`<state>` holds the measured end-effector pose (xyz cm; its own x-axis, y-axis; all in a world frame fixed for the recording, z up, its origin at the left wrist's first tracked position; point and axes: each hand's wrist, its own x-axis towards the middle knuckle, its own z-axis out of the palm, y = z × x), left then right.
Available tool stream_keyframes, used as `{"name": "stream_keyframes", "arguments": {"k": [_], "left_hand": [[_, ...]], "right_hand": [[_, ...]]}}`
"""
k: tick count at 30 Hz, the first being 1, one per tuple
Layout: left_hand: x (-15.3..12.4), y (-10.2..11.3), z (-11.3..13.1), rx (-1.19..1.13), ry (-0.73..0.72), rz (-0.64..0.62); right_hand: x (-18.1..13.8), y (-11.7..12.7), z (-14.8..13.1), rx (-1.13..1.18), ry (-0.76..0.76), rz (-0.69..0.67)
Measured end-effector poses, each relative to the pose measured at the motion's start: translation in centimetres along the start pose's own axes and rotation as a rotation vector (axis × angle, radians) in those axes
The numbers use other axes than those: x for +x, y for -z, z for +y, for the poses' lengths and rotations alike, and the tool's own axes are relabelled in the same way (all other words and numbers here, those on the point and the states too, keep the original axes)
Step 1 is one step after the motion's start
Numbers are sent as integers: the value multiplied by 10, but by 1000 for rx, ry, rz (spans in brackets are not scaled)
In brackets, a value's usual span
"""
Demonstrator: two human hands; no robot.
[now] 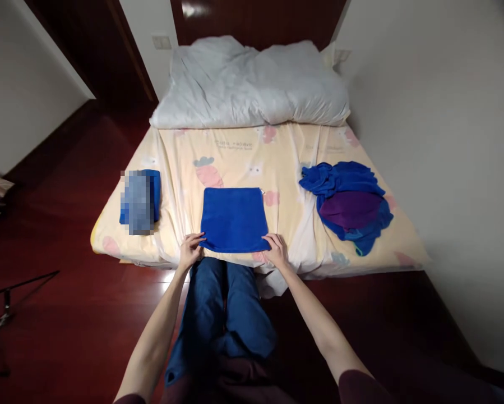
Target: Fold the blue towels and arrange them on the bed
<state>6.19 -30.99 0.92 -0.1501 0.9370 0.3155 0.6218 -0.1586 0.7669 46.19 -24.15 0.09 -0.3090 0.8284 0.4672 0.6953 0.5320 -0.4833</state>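
A blue towel (235,219) lies flat and smooth on the bed, near its front edge, with a small pale tag at its far right corner. My left hand (192,250) pinches the near left corner between thumb and fingers. At the near right corner, my right hand (276,249) has its fingers closed on the edge in the same way. To the right sits a loose heap of blue cloths (348,179) with a purple cloth (350,210) among them. On the left rests a small folded blue stack (156,193), partly blurred out.
The bed (180,168) has a cream sheet with printed carrots and strawberry-like shapes. A folded white quilt (252,90) lies across its far end. Walls stand at both sides, and a black tripod leg (20,283) shows on the dark red floor at left.
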Motion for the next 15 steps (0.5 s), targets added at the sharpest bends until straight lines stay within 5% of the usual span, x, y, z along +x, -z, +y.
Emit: {"name": "stream_keyframes", "arguments": {"k": [15], "left_hand": [[-4,-5,12,-77,113,151]], "right_hand": [[6,10,-7,132,-64,28]]}}
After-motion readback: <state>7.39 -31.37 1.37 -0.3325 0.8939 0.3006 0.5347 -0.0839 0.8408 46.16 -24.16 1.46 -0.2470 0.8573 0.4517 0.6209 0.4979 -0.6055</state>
